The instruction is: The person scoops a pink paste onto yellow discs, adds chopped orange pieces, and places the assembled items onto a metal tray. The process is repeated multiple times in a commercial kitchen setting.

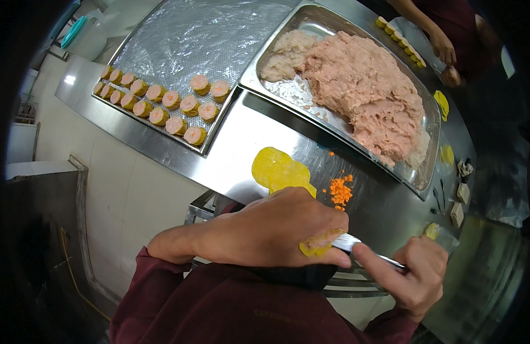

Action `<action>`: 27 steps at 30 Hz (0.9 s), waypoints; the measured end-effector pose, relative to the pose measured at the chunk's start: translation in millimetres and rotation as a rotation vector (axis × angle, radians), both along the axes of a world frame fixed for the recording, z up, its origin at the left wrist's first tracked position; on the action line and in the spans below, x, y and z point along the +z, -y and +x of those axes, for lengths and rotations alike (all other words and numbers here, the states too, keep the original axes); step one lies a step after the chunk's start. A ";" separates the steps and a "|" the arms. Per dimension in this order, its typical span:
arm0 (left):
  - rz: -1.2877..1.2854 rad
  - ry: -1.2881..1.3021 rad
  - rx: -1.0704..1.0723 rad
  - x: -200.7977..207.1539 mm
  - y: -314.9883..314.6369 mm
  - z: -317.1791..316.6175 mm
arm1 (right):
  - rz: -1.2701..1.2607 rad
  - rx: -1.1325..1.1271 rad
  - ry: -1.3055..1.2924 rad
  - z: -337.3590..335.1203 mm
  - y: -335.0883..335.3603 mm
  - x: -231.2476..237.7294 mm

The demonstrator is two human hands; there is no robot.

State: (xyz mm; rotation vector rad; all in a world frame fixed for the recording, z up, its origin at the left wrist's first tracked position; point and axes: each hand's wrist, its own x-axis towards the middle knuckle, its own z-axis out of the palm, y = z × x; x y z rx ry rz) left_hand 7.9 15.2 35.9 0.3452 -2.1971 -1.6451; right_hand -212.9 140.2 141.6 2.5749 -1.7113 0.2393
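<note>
My left hand (271, 226) is curled around a yellow dumpling wrapper (314, 247) with pink minced filling in it. Its fingers mostly hide the wrapper. In my right hand (414, 278) is a metal spatula (346, 242), its flat blade touching the filling. Just beyond my left hand, a few round yellow wrappers (279, 167) overlap on the steel table (233, 137). Beside them lies a small heap of diced carrot (341, 190).
A deep steel pan (255, 87) holds a large mound of pink minced meat (365, 86). At the left, a film-lined tray (179, 40) carries rows of open-topped yellow dumplings (158, 117). Another person's hand (443, 49) is at the far right, near more dumplings (400, 40).
</note>
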 end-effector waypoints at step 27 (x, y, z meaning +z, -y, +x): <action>0.058 -0.141 0.018 2.9 3.8 -8.1 | -0.216 0.074 0.203 -12.0 -6.7 -26.7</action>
